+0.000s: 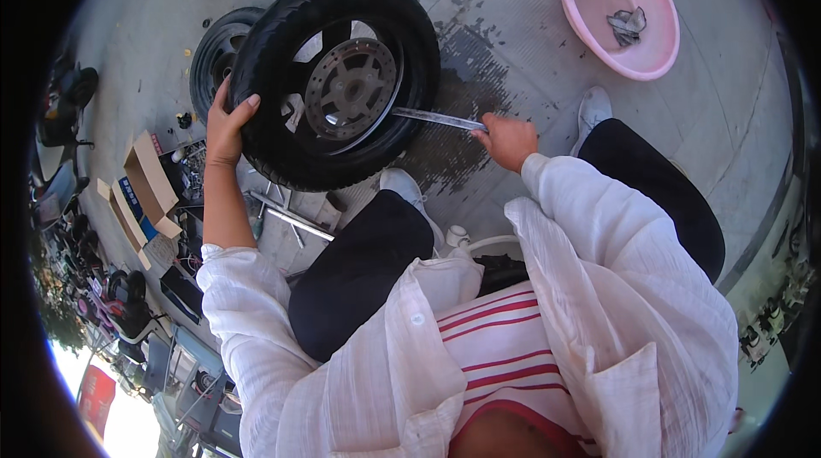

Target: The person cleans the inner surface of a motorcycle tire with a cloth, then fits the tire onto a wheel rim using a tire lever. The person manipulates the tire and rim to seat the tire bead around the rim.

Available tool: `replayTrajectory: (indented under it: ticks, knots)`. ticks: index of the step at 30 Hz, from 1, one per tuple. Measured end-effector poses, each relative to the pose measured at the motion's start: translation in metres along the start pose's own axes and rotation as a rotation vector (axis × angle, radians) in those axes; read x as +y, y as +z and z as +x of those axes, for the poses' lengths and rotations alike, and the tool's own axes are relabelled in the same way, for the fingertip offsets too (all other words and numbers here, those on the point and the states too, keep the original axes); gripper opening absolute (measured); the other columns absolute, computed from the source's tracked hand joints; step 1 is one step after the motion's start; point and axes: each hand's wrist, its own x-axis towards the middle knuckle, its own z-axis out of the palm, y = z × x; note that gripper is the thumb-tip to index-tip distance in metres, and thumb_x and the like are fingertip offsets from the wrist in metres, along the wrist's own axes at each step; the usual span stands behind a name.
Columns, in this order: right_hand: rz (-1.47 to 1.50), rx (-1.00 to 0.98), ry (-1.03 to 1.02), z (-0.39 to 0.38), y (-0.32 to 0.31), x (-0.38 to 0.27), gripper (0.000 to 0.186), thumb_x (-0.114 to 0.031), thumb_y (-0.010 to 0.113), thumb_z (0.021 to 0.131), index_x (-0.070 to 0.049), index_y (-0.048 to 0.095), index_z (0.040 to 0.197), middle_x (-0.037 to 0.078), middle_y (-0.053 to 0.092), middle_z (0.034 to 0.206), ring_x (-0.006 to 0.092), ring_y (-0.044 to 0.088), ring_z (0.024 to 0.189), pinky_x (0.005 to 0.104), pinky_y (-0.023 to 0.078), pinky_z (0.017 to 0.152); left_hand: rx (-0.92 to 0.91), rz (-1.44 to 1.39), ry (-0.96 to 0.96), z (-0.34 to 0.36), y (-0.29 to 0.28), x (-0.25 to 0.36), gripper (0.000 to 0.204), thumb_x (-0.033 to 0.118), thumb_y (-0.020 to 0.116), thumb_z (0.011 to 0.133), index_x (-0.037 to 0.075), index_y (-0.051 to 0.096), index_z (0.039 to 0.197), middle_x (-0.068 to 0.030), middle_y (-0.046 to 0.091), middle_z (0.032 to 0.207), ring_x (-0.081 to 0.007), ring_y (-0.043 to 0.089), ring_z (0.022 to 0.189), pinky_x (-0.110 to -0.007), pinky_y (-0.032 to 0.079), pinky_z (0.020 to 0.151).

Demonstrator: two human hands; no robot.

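Note:
A black tyre [412,23] stands on its tread, slightly tilted, around a wheel with a drilled brake disc [323,99]. My left hand [229,126] grips the tyre's left side, thumb on the sidewall and fingers around the tread. A flat metal tyre lever [440,119] is closed in my right hand [510,141]. The lever's far end meets the wheel at the rim's lower right edge, between rim and tyre; its very tip is hidden there. Behind the tyre, to the left, is another dark wheel [205,60], partly covered.
A pink basin [590,39] with a grey cloth [627,26] sits at the far right. Wet paving [470,82] lies beside the tyre. At left are an opened cardboard box [150,176], loose metal parts and metal tools [295,220]. Parked scooters [64,176] line the left edge.

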Motion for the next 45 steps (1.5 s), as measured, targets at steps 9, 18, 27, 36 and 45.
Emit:
replayTrajectory:
  ticks: [9, 18, 27, 36, 45]
  knots:
    - [0.078, 0.042, 0.135, -0.019, 0.021, -0.022, 0.037, -0.047, 0.061, 0.096, -0.011, 0.060, 0.092, 0.012, 0.071, 0.080, 0.0354, 0.069, 0.074, 0.0498, 0.050, 0.062, -0.024, -0.097, -0.011, 0.020, -0.015, -0.026, 0.086, 0.028, 0.076, 0.076, -0.006, 0.044, 0.148, -0.0147, 0.061, 0.130, -0.0227, 0.060, 0.114, -0.032, 0.044, 0.103]
    - [0.323, -0.090, 0.157, -0.030, 0.083, 0.007, 0.034, -0.044, 0.058, 0.099, -0.009, 0.054, 0.098, 0.019, 0.068, 0.088, 0.0439, 0.065, 0.081, 0.0535, 0.048, 0.068, 0.047, -0.413, -0.362, 0.035, -0.038, -0.109, 0.063, 0.040, 0.066, 0.090, 0.001, 0.055, 0.138, -0.0110, 0.066, 0.128, -0.0253, 0.064, 0.114, -0.037, 0.048, 0.102]
    - [0.214, -0.169, 0.156, -0.004, -0.017, -0.034, 0.031, -0.039, 0.061, 0.096, -0.008, 0.062, 0.098, 0.015, 0.071, 0.087, 0.0381, 0.069, 0.082, 0.0501, 0.052, 0.072, 0.087, -0.662, -0.501, 0.012, -0.026, -0.163, 0.067, 0.049, 0.070, 0.091, 0.004, 0.056, 0.138, -0.0126, 0.066, 0.128, -0.0265, 0.065, 0.113, -0.039, 0.050, 0.102]
    - [0.311, -0.273, 0.265, 0.040, -0.013, -0.048, 0.053, -0.055, 0.048, 0.099, -0.009, 0.073, 0.091, 0.019, 0.072, 0.088, 0.0405, 0.068, 0.089, 0.0499, 0.051, 0.079, 0.266, -0.482, -0.425, 0.001, -0.005, -0.132, 0.063, 0.039, 0.075, 0.089, 0.004, 0.055, 0.137, -0.0117, 0.067, 0.118, -0.0224, 0.067, 0.100, -0.033, 0.053, 0.088]
    - [0.256, -0.216, 0.273, 0.019, -0.042, 0.007, 0.052, -0.054, 0.050, 0.099, -0.010, 0.074, 0.089, 0.015, 0.072, 0.082, 0.0370, 0.069, 0.082, 0.0453, 0.051, 0.074, 0.182, -0.573, -0.297, -0.006, 0.037, -0.113, 0.078, 0.033, 0.081, 0.084, -0.006, 0.047, 0.144, -0.0143, 0.065, 0.127, -0.0226, 0.062, 0.115, -0.034, 0.047, 0.101]
